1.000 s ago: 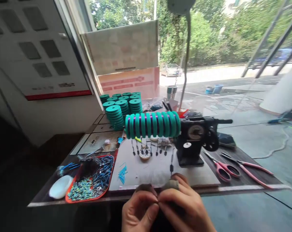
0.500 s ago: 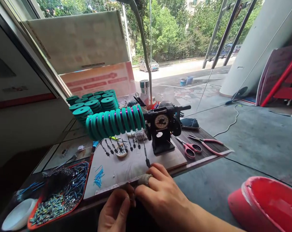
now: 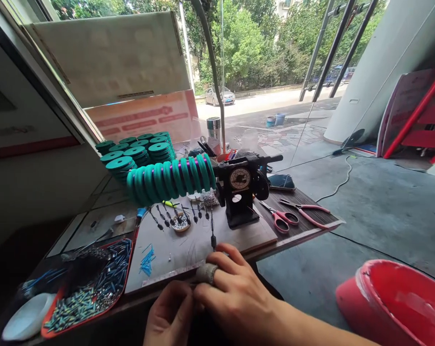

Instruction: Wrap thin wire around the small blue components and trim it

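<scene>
My left hand [image 3: 170,312] is at the table's front edge, thumb and forefinger pinched together. My right hand [image 3: 235,293] meets it from the right, its fingers closed and a grey band [image 3: 206,273] wrapped around one of them. Whatever lies between the fingertips is too small and hidden to make out. Just beyond my right fingers hangs a dark, slim bead-like piece [image 3: 213,240] on a thin stem. Above, a row of teal foam spools [image 3: 170,178] sits on the shaft of a black winding device [image 3: 241,192] with a dial. Several similar dark pieces [image 3: 167,218] dangle below the spools.
A red-rimmed tray [image 3: 83,319] of small metal and blue parts lies left, beside a white bowl [image 3: 28,317]. Blue tubes [image 3: 147,262] and a dish of beads [image 3: 181,222] lie on the board. Scissors [image 3: 280,221], pliers [image 3: 305,209] and a phone [image 3: 281,181] lie right; a red bucket [image 3: 361,283] stands below.
Both hands have shifted slightly left and drawn closer together at the fingertips. The dark piece by my right fingers has moved slightly left. The camera view has shifted a little.
</scene>
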The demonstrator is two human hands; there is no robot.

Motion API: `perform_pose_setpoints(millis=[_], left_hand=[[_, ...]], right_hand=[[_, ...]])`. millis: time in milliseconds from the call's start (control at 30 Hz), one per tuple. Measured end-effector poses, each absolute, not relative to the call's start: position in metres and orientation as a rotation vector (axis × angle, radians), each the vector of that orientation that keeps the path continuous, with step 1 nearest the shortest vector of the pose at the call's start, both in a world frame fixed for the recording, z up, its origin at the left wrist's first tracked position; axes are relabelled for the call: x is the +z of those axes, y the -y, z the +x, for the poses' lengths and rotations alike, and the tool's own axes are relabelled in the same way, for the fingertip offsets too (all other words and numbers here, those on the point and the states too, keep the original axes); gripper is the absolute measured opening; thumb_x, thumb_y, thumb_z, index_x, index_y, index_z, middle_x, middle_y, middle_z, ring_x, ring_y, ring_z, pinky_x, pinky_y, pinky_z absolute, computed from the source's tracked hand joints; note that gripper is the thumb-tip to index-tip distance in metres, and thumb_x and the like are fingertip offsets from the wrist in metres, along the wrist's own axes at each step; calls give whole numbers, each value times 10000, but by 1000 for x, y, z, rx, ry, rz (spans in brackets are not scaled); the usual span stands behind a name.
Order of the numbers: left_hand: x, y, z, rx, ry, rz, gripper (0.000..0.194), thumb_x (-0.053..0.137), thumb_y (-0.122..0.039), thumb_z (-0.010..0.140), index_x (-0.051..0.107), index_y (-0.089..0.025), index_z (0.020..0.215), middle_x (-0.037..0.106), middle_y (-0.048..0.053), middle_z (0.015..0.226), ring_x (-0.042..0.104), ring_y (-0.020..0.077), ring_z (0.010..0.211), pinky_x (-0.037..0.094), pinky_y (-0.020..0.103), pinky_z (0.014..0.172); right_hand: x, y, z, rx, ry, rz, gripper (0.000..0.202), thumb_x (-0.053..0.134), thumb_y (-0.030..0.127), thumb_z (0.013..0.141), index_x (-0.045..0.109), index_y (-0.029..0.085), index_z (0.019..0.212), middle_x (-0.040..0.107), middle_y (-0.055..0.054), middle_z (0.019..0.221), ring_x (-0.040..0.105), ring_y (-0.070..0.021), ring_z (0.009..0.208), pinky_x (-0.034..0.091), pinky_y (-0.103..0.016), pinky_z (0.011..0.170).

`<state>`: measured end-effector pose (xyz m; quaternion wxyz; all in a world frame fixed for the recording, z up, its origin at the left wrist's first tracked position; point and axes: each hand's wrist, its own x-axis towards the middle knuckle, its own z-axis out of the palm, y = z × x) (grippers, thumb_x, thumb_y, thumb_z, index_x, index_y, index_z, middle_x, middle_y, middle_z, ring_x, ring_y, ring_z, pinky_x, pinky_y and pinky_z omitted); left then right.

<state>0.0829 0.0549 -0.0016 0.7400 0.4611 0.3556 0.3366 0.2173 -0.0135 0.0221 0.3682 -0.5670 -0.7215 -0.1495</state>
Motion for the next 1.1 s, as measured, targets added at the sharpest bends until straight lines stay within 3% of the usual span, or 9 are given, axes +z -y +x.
perform_pose_setpoints(millis=[100,167,300,400,467,600,833,933,1100], left_hand=[[-7,-47,84,775,-662,869,168,782,-243,615,636,-163,599,576,-20,534,486,97,545,419,205,580],[-13,-43,84,795,-593,732,169,796,-273,596,662,-176,631,573,-24,525,499,92,525,425,207,565],[-22,-37,86,845,-554,520,272,821,-277,563,707,-227,805,593,-33,526,529,72,513,431,185,561],[-19,-34,85,851,-564,500,377,829,-275,554,697,-239,905,586,-39,494,529,63,493,438,191,580],[-14,-33,84,859,-589,512,411,835,-270,543,687,-237,925,589,-40,501,530,62,490,430,190,570],[-8,-32,82,879,-654,545,452,846,-253,523,662,-230,935,595,-38,553,550,78,524,418,198,562],[-12,-32,81,862,-687,602,444,848,-279,513,641,-237,904,584,-39,583,525,77,536,401,213,593],[-13,-37,75,756,-689,694,431,822,-385,527,660,-206,884,593,-9,657,504,91,564,389,227,582],[-10,-44,67,616,-741,1070,376,725,-496,618,681,-132,700,496,-19,557,411,96,563,326,227,565]], right_hand=[[16,22,215,-380,1705,-1355,175,433,146,877,600,197,878,645,-50,876,507,-217,1001,338,-369,940],[11,28,215,-293,1573,-1349,158,483,120,846,602,189,923,648,-59,910,537,-201,947,418,-313,847],[3,29,214,524,1359,-1375,91,548,200,815,620,212,869,665,0,779,605,-137,711,468,-217,666],[1,23,209,1047,1097,-1287,171,573,347,794,644,192,810,674,-24,795,613,-182,780,465,-261,710],[-1,18,206,1175,960,-1249,247,616,416,746,652,182,816,671,-42,819,599,-208,805,450,-299,740],[-5,14,202,1170,915,-1278,315,670,462,681,658,174,809,648,-50,790,574,-219,773,423,-337,742],[3,12,203,1139,1027,-1315,263,607,430,744,622,168,736,599,-13,691,540,-176,709,406,-276,668],[7,11,208,1099,1154,-1303,236,555,387,802,601,167,733,608,-7,693,547,-157,694,409,-250,661],[8,11,215,977,1356,-1329,223,514,344,851,603,159,764,632,-19,729,569,-150,713,413,-226,663]])
